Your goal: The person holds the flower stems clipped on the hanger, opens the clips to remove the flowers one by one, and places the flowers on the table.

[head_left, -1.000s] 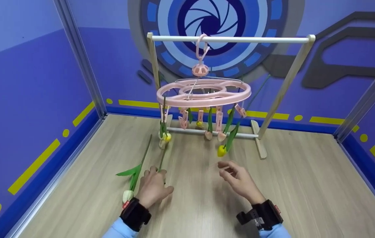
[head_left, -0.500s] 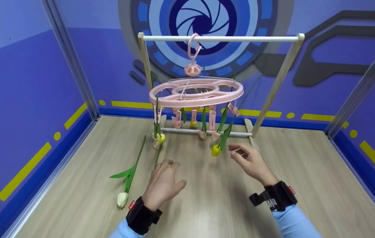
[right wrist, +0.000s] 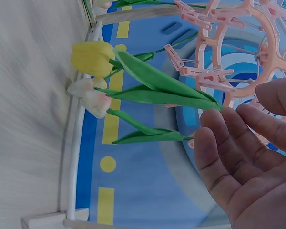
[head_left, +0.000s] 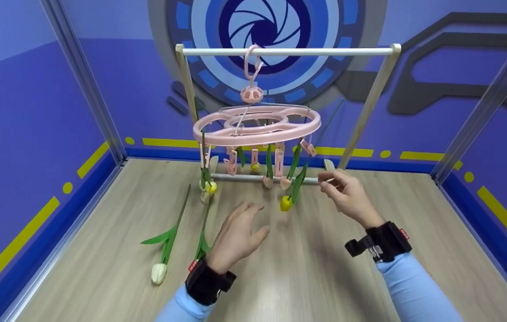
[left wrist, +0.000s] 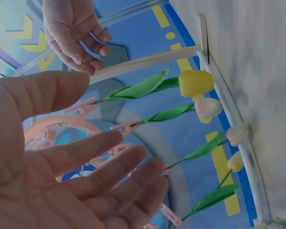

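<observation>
- Left hand (head_left: 238, 232) hovers above the table (head_left: 369, 286), fingers (left wrist: 109, 171) straight and spread, holding nothing; the nearest thing is a yellow tulip (head_left: 285, 203) hanging head-down, just beside its fingertips.
- Right hand (head_left: 347, 194) is raised on the other side of that tulip, fingers loosely curled and narrow, empty, close to the tulip's leaf (right wrist: 162, 81) but apart from it.
- The tulip's stem is clipped to a pink clip hanger (head_left: 258, 125): smooth plastic, an oval ring with small pegs below, hooked on a pale wooden rack (head_left: 289, 51) with a round top bar.
- More tulips hang from the pegs, bunched close.
- Two tulips lie flat on the table to the left; a white tulip (head_left: 158, 273) is nearest the front edge.
- Table: light wood grain, matte. Open room to the right and front; blue walls (head_left: 21, 134) close three sides.
</observation>
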{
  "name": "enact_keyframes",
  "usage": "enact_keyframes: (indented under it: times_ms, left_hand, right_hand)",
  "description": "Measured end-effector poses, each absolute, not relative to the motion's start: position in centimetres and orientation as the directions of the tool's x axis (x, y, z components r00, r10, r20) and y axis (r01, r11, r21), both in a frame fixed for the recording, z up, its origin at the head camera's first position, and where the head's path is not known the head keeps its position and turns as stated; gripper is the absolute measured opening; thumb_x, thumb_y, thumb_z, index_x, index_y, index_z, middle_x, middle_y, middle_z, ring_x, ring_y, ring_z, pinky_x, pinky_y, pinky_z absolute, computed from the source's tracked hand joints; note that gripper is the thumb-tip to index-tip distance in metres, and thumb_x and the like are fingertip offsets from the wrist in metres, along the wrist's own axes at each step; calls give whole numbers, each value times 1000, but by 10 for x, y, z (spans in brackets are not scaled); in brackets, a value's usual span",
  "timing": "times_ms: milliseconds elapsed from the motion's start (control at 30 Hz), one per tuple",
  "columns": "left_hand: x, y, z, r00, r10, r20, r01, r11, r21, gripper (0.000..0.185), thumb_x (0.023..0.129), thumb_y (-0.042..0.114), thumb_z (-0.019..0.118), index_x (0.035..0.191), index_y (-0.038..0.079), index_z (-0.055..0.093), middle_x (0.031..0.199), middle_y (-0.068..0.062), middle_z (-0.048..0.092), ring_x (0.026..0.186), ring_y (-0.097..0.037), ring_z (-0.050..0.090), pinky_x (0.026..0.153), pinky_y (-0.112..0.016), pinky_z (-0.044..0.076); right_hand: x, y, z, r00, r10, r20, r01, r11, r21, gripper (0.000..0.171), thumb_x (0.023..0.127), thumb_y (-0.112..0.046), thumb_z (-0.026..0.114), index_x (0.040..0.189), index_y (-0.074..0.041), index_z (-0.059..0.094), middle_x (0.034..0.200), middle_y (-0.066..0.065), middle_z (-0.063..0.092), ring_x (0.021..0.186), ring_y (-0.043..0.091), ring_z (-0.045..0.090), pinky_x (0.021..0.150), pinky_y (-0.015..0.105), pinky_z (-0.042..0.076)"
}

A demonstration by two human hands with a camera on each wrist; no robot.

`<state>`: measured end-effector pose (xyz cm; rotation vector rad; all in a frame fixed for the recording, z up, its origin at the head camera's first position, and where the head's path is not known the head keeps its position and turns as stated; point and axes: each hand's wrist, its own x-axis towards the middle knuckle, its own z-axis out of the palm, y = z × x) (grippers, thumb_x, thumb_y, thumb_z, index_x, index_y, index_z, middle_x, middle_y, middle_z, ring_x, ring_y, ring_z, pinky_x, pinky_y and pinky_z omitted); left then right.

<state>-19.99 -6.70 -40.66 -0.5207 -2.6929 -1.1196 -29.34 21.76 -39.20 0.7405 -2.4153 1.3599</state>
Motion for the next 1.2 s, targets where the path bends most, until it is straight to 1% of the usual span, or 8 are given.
enact_keyframes:
  times_ms: [267,467,567,800,967,1000,1033,1200]
  left_hand:
    - [-212,-47,-397,-896,269,355,445,570,691,44,98,12,69,140,1,61,136,-17,62,125,-34,59,103,-52,49]
    - [-223,-27,-393,-875,255,412,483,522,703,45,97,9,69,141,0,60,136,-17,62,125,-32,60,104,-50,49]
    - [-231,-17,-393,-866,241,439,498,504,706,43,98,9,69,139,-1,60,137,-18,62,125,-32,61,105,-50,49]
    - [-256,-1,-397,-854,176,490,512,457,727,36,98,8,67,132,-5,64,129,-23,67,115,-37,67,98,-51,53]
    - [-271,8,-399,-833,139,535,533,458,711,34,97,7,68,129,-4,66,125,-23,70,113,-38,68,103,-54,46]
    - [-274,10,-400,-829,135,543,537,463,705,34,96,6,67,129,-5,66,125,-23,71,107,-37,70,103,-54,45]
    - [-276,11,-400,-825,131,549,539,471,698,34,96,7,67,128,-5,66,125,-22,71,107,-37,70,104,-55,43]
    - [-286,17,-400,-842,118,527,509,501,700,37,98,9,66,132,-4,64,126,-20,71,109,-35,69,106,-58,37]
  right_hand:
    - [-303,221,-375,-829,-274,488,-559,449,-697,20,101,1,60,118,5,70,111,19,68,88,11,66,75,18,51]
    - [-310,219,-364,-822,-246,514,-563,487,-667,19,102,0,59,115,4,71,102,17,69,81,7,63,71,16,49]
    - [-313,218,-360,-825,-226,519,-555,495,-668,19,101,-1,59,115,5,71,102,17,70,80,11,64,70,16,49]
    - [-322,215,-354,-851,-200,485,-513,507,-692,24,102,-4,59,122,4,69,110,20,71,87,20,68,72,18,51]
    - [-328,211,-352,-861,-187,473,-499,484,-719,25,102,-4,59,124,6,68,113,21,70,90,28,69,72,17,52]
    - [-329,211,-351,-861,-182,475,-499,479,-722,25,102,-3,59,123,7,67,114,21,70,91,30,69,72,16,52]
    - [-330,210,-351,-861,-178,477,-500,473,-726,25,102,-3,58,124,7,67,115,22,70,92,32,69,72,16,51]
    - [-337,207,-350,-860,-154,486,-499,445,-743,27,103,-2,56,127,8,65,119,25,69,96,36,70,72,15,50]
